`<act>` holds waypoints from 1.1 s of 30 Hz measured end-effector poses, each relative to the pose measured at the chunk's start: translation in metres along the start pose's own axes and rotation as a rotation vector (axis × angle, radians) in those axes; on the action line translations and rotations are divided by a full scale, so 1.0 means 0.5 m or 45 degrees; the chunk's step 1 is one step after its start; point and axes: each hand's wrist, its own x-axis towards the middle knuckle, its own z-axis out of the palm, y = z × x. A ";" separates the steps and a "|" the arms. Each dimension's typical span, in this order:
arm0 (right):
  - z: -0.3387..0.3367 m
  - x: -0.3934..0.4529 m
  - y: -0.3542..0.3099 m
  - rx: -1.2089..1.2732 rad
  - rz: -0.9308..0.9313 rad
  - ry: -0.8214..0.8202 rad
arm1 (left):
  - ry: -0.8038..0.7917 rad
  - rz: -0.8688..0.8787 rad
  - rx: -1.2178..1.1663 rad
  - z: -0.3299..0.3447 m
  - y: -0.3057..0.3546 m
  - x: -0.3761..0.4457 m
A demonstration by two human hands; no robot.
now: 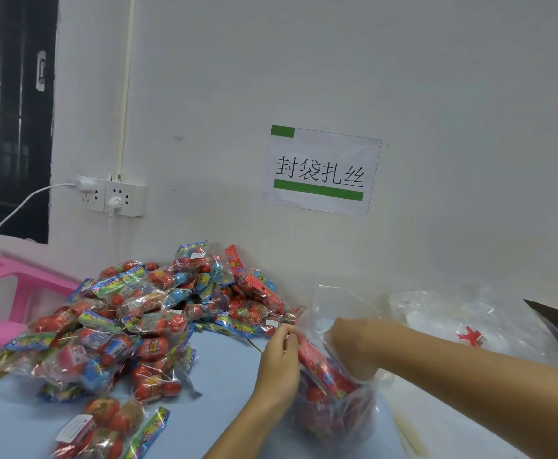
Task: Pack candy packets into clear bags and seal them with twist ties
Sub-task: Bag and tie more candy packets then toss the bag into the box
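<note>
On the blue table (224, 369), head view only: I see a clear bag (337, 412) standing right of centre, mouth up, already holding red candy packets. My left hand (279, 357) sits at the bag's left edge, fingers curled and pinching the plastic near the mouth. My right hand (354, 346) is down inside the bag opening, fingers curled out of sight behind the film; can't tell if they're gripping anything. One long red candy packet (320, 369) lies tilted in the bag mouth between both hands, top end near the left hand's fingertips.

Left of the bag: big loose pile of candy packets (145, 313), red and blue wrappers, reaching back to the wall. A few more packets (105, 432) lie apart at the near-left table edge.

Right of the bag: heap of clear plastic bags (469, 316) with a red mark on one. Pale thin strips (410, 435) lie on the table near my right forearm, too blurred to identify.

Background: paper sign (320, 170) with green bars on the white wall, wall sockets (112, 197) with white plugs, pink stool (16, 286) far left.
</note>
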 end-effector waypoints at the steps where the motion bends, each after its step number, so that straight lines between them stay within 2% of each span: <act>1: 0.000 0.000 0.001 0.005 -0.002 0.010 | -0.001 0.005 0.006 0.000 0.000 0.000; 9: -0.029 -0.009 0.012 0.028 -0.039 0.133 | 0.038 0.040 0.009 -0.002 0.010 -0.005; 17: -0.057 -0.021 0.017 0.202 -0.039 0.395 | 0.159 0.102 0.060 -0.010 0.005 -0.002; 20: -0.073 -0.040 0.028 0.428 -0.220 0.727 | 0.183 0.129 0.094 -0.017 0.003 0.002; 24: -0.066 -0.077 0.068 0.770 -0.401 1.452 | 0.177 0.048 0.063 -0.026 0.013 0.006; 26: -0.037 -0.081 0.097 0.989 -0.297 1.826 | 0.178 -0.009 0.081 -0.036 0.022 0.009; 28: 0.014 -0.074 0.121 1.269 0.004 1.993 | 0.181 -0.033 0.231 -0.054 0.027 0.015; 29: 0.047 -0.065 0.129 1.414 0.192 1.985 | 0.165 -0.036 0.365 -0.064 0.027 0.016; 30: 0.083 -0.054 0.134 1.548 0.355 1.893 | 0.119 -0.045 0.500 -0.075 0.030 0.015; 31: 0.120 -0.041 0.132 1.664 0.452 1.716 | 0.021 -0.065 0.609 -0.084 0.033 0.011; 33: 0.187 -0.016 0.109 1.809 0.423 1.237 | -0.314 -0.139 0.838 -0.098 0.040 0.000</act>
